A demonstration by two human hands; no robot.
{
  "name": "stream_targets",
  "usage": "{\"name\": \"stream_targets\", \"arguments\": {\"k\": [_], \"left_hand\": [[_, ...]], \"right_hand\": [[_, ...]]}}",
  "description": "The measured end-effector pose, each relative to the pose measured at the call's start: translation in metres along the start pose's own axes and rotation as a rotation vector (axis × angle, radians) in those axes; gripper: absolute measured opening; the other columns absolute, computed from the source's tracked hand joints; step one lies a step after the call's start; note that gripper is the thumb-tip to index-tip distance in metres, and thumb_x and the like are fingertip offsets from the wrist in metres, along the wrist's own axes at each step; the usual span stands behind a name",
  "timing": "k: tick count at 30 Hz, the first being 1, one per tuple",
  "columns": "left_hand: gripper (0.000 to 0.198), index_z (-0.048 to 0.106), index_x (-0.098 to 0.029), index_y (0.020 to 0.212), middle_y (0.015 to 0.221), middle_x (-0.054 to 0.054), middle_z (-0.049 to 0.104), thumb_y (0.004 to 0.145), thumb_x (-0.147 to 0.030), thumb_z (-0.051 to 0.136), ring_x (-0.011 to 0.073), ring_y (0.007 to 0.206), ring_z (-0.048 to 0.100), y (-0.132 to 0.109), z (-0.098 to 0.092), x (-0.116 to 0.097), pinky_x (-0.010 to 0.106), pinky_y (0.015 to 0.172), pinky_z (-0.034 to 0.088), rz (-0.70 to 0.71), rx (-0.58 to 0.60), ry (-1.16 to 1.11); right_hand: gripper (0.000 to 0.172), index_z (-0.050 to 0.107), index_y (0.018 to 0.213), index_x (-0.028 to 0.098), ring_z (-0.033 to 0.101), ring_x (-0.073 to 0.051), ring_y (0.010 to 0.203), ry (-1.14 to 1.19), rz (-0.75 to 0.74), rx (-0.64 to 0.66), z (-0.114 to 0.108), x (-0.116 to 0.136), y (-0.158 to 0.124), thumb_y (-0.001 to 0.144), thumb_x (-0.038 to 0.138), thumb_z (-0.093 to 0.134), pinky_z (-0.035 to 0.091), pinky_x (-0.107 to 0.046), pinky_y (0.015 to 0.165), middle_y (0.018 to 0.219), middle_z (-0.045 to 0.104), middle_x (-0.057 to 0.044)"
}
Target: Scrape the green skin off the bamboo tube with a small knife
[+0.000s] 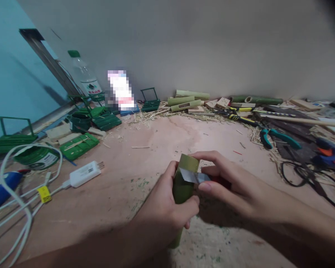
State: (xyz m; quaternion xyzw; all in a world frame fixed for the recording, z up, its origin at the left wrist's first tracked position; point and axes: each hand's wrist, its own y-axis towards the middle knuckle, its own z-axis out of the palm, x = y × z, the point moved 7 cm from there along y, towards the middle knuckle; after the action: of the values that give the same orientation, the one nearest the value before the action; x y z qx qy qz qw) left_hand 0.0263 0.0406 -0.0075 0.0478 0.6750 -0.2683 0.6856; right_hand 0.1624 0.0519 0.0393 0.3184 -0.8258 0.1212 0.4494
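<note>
My left hand is wrapped around a short green bamboo tube, holding it upright over the wooden tabletop. My right hand pinches a small knife with a red handle; its metal blade lies against the upper side of the tube, just below the rim. My right index finger reaches over the top of the tube. Both forearms come in from the lower edge of the view.
A white charger with cables lies left. Green painted bamboo pieces, a tin and a water bottle stand back left. Bamboo tubes, teal pliers, a glue gun and shavings lie along the wall and right.
</note>
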Motion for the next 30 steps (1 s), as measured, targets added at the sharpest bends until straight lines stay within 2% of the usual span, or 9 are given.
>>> {"name": "stream_targets", "arguments": {"k": [3,9,16,23,30], "left_hand": [[0.043,0.048,-0.022,0.128,0.076,-0.005,0.056,0.09,-0.019,0.067,0.0078,0.051,0.052,0.0028,-0.0003,0.0007,0.019,0.049,0.045,0.027,0.022,-0.026],[0.042,0.048,-0.021,0.125,0.075,-0.006,0.057,0.089,-0.019,0.07,0.0069,0.049,0.052,0.0024,-0.0002,-0.0029,0.018,0.048,0.042,0.03,0.025,-0.09],[0.041,0.05,-0.021,0.121,0.065,-0.008,0.055,0.085,-0.016,0.069,0.0084,0.048,0.05,0.0001,0.0016,-0.0069,0.019,0.049,0.039,0.028,0.041,-0.149],[0.037,0.051,-0.02,0.119,0.056,-0.008,0.053,0.087,-0.022,0.069,0.0093,0.045,0.049,0.0023,0.0061,-0.0028,0.019,0.047,0.035,0.046,0.139,-0.235],[0.044,0.05,-0.021,0.125,0.06,-0.009,0.056,0.085,-0.018,0.07,0.0084,0.047,0.048,0.0007,0.0063,-0.0022,0.019,0.048,0.036,0.033,0.11,-0.265]], "right_hand": [[0.042,0.039,0.151,0.024,0.064,-0.015,0.075,-0.023,-0.022,0.005,0.0005,0.0014,0.0014,0.111,0.031,0.051,0.045,-0.026,0.067,0.092,0.075,-0.003],[0.051,0.035,0.156,0.024,0.064,-0.015,0.071,-0.029,-0.008,0.011,0.0025,-0.0006,0.0029,0.109,0.03,0.054,0.045,-0.026,0.065,0.09,0.074,-0.003],[0.055,0.032,0.159,0.024,0.062,-0.016,0.07,0.003,0.021,0.029,0.0052,-0.0021,0.0012,0.11,0.033,0.053,0.046,-0.027,0.064,0.088,0.073,-0.003],[0.063,0.029,0.164,0.023,0.066,-0.018,0.073,0.034,-0.021,0.017,0.0059,0.0001,0.001,0.108,0.034,0.056,0.049,-0.028,0.066,0.087,0.073,-0.004],[0.06,0.026,0.163,0.025,0.069,-0.019,0.082,0.011,0.003,0.038,0.0056,0.0023,0.0007,0.11,0.033,0.053,0.051,-0.029,0.073,0.092,0.075,-0.005]]}}
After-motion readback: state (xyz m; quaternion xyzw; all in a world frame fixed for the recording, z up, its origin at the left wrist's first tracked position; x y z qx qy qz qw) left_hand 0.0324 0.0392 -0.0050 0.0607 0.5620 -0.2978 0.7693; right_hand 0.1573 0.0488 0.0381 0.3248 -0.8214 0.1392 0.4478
